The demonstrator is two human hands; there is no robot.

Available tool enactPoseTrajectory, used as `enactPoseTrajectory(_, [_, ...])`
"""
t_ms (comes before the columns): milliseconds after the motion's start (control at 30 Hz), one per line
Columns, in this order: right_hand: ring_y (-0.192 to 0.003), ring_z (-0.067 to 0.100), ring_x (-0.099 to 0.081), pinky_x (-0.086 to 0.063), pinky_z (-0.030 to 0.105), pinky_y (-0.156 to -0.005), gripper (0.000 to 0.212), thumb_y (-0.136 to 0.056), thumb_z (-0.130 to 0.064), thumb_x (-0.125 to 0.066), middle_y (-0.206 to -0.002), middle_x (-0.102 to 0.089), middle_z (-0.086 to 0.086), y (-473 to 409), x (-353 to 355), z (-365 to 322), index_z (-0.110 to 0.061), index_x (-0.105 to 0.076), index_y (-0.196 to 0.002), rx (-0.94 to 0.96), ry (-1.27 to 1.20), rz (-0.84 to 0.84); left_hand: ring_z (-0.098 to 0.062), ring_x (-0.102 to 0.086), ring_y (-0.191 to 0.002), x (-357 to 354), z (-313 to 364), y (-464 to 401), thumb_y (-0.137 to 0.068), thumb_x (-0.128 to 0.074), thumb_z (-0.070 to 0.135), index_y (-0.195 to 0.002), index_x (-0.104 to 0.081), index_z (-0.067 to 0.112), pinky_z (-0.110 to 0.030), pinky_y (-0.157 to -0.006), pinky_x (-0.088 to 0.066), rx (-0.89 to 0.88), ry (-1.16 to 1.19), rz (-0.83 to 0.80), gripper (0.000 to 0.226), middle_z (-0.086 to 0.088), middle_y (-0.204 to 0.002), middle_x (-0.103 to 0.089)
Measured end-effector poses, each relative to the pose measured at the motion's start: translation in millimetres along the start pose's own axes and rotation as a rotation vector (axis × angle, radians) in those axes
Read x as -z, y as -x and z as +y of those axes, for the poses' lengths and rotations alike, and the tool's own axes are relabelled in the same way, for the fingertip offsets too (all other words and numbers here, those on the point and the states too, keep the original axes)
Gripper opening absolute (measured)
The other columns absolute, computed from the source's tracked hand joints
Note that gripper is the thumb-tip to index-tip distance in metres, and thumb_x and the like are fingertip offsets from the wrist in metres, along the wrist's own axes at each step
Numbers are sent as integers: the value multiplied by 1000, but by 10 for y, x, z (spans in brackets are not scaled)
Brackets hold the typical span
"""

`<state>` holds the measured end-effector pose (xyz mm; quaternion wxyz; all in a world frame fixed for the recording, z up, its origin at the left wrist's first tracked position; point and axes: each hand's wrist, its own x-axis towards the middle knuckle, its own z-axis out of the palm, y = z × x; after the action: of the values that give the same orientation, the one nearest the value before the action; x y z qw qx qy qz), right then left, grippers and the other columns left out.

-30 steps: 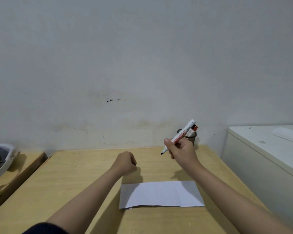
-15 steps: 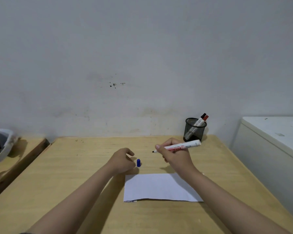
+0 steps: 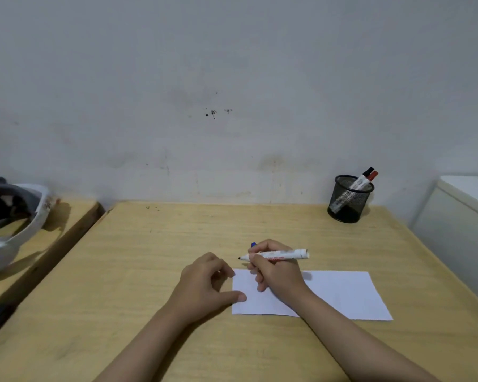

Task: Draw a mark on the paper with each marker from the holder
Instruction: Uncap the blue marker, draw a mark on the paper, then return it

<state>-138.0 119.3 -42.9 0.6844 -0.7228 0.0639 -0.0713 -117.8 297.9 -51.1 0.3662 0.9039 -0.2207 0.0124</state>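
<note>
Paper [image 3: 340, 293]: white sheet, flat on the wooden surface [image 3: 138, 271], nearest of the task's things; blank where visible, no mark yet.
Left hand [image 3: 204, 282]: fingers loosely curled, holding nothing, thumb tip touching the paper's near left corner.
Right hand [image 3: 276, 274]: over the left part of the sheet, grip closed around an uncapped marker [image 3: 279, 255], held almost level, dark tip pointing left and clear of the paper.
Blue cap [image 3: 253, 244]: only a bit showing just beyond the right fingers; on the surface or in the fingers, cannot tell.
Step in hand: bringing the tip down for the first mark, by the look of it.
Doing it well: tilt the tip down, press the left thumb and fingers flat on the corner so the sheet cannot slide, make one short light stroke, leave blank room for further marks.
Holder [image 3: 349, 198]: black mesh cup, far right, well apart from the paper; two capped markers [image 3: 366, 179] lean inside, one black-capped, one red-capped, not yet used.
</note>
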Motion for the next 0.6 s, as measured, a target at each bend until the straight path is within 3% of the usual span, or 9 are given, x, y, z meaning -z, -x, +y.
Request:
enactPoseTrajectory(233, [-44, 9, -54, -44, 25, -43, 7, -79, -10, -64, -59, -65, 7, 20, -32, 13, -6, -65, -73, -3, 109, -30, -10, -60, -82, 11, -137, 32, -56, -79, 50, -81, -72, 29, -29, -74, -51, -62, 112, -23, 33, 9, -89, -59])
enactPoseTrajectory(367, [-54, 6, -61, -46, 24, -44, 5, -79, -16, -66, -63, -69, 3, 24, -34, 27, -12, -68, -75, -16, 168, -51, -7, -59, -88, 12, -158, 36, -58, -72, 58, -87, -73, 31, -28, -79, -50, -88, 83, -46, 40, 14, -90, -58])
enactPoseTrajectory(600, [-55, 5, -58, -47, 25, -45, 4, -78, -17, -67, -64, -69, 1, 17, -43, 42, -16, -70, -74, -22, 182, -60, -6, -57, -92, 25, -146, 43, -62, -70, 58, -90, -72, 33, -29, -82, -49, -101, 34, -56, 38, 17, -91, -55])
